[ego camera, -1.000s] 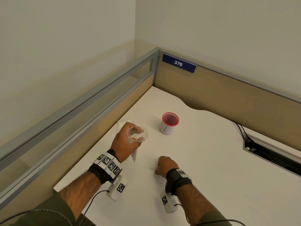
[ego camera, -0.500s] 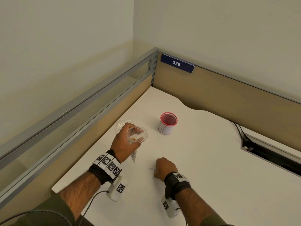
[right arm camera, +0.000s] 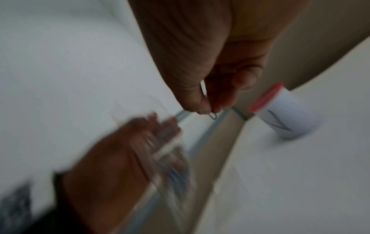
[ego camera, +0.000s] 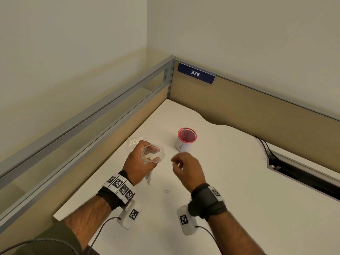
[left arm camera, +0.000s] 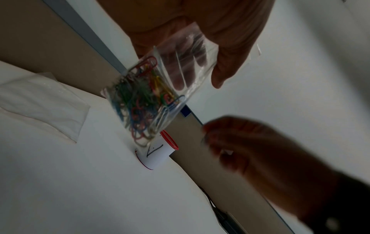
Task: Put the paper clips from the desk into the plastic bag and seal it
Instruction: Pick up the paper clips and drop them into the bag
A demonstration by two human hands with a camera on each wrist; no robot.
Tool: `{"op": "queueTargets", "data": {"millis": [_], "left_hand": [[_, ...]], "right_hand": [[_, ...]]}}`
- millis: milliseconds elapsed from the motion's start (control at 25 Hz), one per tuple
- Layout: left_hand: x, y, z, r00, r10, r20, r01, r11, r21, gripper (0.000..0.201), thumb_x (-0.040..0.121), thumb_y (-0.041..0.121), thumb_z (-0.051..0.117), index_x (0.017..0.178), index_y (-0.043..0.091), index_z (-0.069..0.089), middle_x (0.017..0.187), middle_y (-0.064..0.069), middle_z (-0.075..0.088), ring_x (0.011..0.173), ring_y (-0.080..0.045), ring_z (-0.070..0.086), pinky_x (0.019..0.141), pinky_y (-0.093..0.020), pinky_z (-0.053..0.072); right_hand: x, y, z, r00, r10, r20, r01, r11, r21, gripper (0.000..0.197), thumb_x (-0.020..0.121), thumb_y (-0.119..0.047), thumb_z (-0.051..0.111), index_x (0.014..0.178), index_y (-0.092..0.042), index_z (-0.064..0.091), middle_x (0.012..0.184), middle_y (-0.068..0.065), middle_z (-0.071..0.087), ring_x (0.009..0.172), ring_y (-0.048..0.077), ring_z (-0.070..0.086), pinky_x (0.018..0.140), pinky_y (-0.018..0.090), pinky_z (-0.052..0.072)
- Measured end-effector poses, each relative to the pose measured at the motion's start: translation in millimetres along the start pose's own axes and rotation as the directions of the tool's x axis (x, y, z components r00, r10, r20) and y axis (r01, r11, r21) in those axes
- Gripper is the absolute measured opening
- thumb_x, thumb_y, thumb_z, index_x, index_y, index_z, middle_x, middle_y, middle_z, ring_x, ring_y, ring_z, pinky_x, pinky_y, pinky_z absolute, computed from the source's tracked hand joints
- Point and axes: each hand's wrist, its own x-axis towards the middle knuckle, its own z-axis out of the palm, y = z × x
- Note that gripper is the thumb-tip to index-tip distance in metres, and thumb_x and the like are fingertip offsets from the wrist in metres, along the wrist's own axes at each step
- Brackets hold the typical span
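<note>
**Over the desk corner, one clip is heading for the bag**

Above the white desk [ego camera: 239, 181], a person's right hand [ego camera: 187, 170] is hovering just to the right of the open mouth of the plastic bag [ego camera: 152, 155], the two near one another but apart. The right wrist view is showing thumb and forefinger pinching a single blue paper clip [right arm camera: 212, 115], its long axis hanging roughly downward from the fingertips, the other fingers curling loosely behind. The left hand [ego camera: 137, 162] is gripping the bag just below its rim, fingers wrapping round the film and propping the mouth wide and upward; the bag's lower part is hanging below the palm, holding a tangle of coloured clips [left arm camera: 142, 104].

The opening is lying to the left of the pinched clip and a little below it, so the coming move looks like a short leftward carry and a release over the mouth. Another clip [ego camera: 166, 191] is lying flat on the desk between the two wrists, nearer the right hand, suggesting collecting is not finished and sealing is still to come. A red-rimmed cup [ego camera: 186, 139] is standing beyond both hands.
</note>
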Motion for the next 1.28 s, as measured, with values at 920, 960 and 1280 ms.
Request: {"op": "queueTargets", "data": {"millis": [920,960,1280], "left_hand": [[-4,4,-14,0.999,0.001,-0.033,-0.003,0.999,-0.039,0.044,0.073,0.032,0.083,0.110,0.020,0.062,0.119,-0.001,0.073,0.122,-0.016,0.068,0.109,-0.055,0.053],[-4,4,-15,0.999,0.000,-0.034,-0.002,0.999,-0.035,0.045,0.073,0.033,0.083,0.110,0.020,0.062,0.119,-0.001,0.073,0.122,-0.016,0.068,0.109,-0.055,0.054],[-4,7,-11,1.000,0.000,-0.025,0.000,1.000,-0.011,0.045,0.074,0.034,0.082,0.112,0.022,0.062,0.119,0.002,0.073,0.121,-0.013,0.067,0.109,-0.049,0.054]], "right_hand": [[-20,46,83,0.884,0.182,0.430,0.006,0.917,-0.400,0.023,0.092,-0.022,0.053,0.110,-0.010,0.061,0.115,0.010,0.057,0.108,0.030,0.055,0.087,0.038,0.049],[-20,46,84,0.884,0.178,0.432,0.023,0.907,-0.420,0.022,0.092,-0.021,0.052,0.108,-0.008,0.061,0.114,0.012,0.058,0.106,0.032,0.055,0.086,0.038,0.050],[-8,47,81,0.862,0.235,0.448,-0.023,0.903,-0.430,0.019,0.090,-0.015,0.051,0.105,-0.006,0.060,0.112,0.013,0.059,0.103,0.032,0.059,0.085,0.037,0.048]]}}
